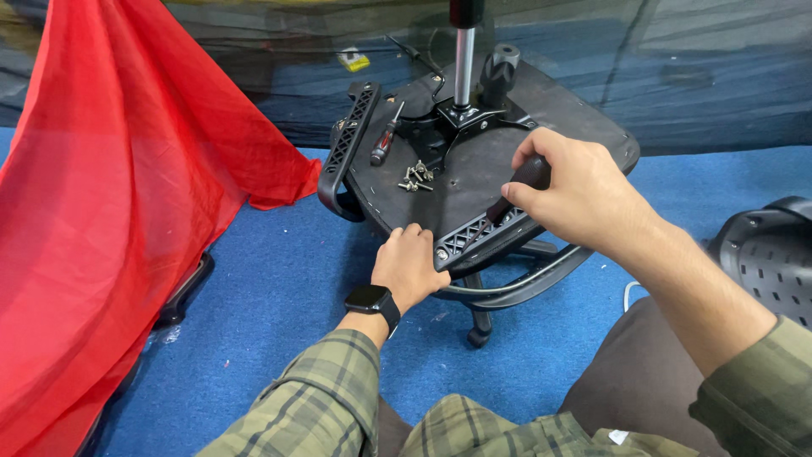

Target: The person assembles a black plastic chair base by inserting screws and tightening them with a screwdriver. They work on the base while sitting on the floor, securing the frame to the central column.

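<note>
An upturned black chair seat (482, 161) lies on blue carpet (279, 288). The left hand (410, 267) grips its near armrest bracket (482, 233); the right hand (571, 190) is closed around a screwdriver (516, 190) set against that bracket. Loose screws (416, 178) rest on the seat.

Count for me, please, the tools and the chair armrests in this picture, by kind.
Screwdrivers: 2, one in the right hand, one lying on the seat underside
Armrests: 2, one by the left hand, one at the far side
Total: 4
</note>
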